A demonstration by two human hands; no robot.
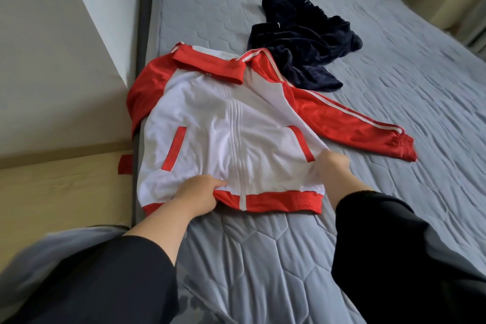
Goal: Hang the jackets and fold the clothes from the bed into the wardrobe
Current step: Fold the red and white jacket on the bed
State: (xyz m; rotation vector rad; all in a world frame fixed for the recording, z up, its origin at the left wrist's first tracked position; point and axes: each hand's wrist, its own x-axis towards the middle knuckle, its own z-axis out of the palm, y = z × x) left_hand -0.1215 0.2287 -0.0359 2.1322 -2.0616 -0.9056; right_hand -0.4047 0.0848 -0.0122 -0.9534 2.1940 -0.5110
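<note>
Grey bed (289, 258): navy garment (302, 42) behind red/white jacket (223, 123); L hand (196, 193), R hand (334, 166) grip pinching hem.

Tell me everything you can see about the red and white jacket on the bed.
The red and white jacket lies front up on the grey quilted bed, zipped closed. White smooth-knit body, red sleeves with white stripes, red collar, hem band and pocket trims. One sleeve stretches out to the right; the other hangs off the bed's left edge. The left hand and right hand grip its lower part. A dark garment touches its shoulder.
</note>
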